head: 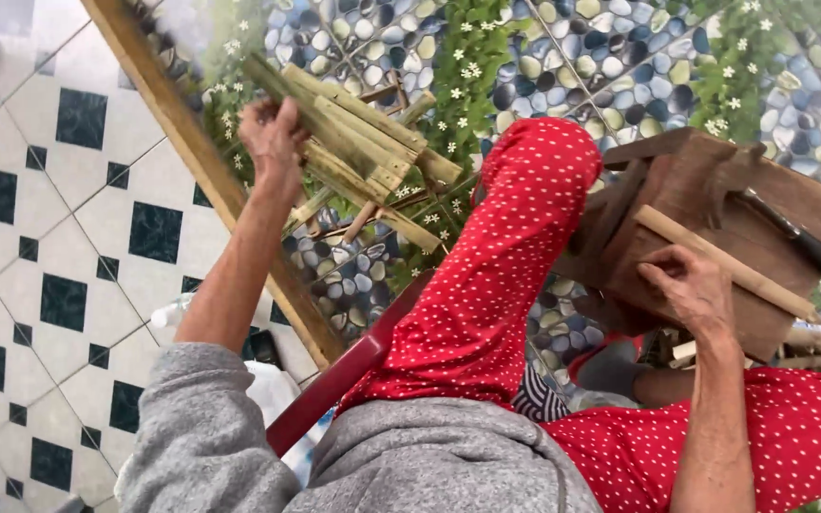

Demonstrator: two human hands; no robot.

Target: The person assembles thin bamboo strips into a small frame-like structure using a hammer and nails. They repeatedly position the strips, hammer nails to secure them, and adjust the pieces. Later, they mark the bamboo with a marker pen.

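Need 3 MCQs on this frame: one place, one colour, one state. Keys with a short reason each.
1. Where is the bamboo bundle?
A. in the left hand
B. on the wooden block
C. on the white tiles

2. What colour are the trousers?
A. blue striped
B. red with white dots
C. plain grey

3. What is the right hand doing?
A. hanging free
B. resting on a bamboo stick on the wooden block
C. gripping the knife

Key: 1 A, fingers wrap the bundle. 2 B, dotted red on both legs. 3 B, hand lies on the stick.
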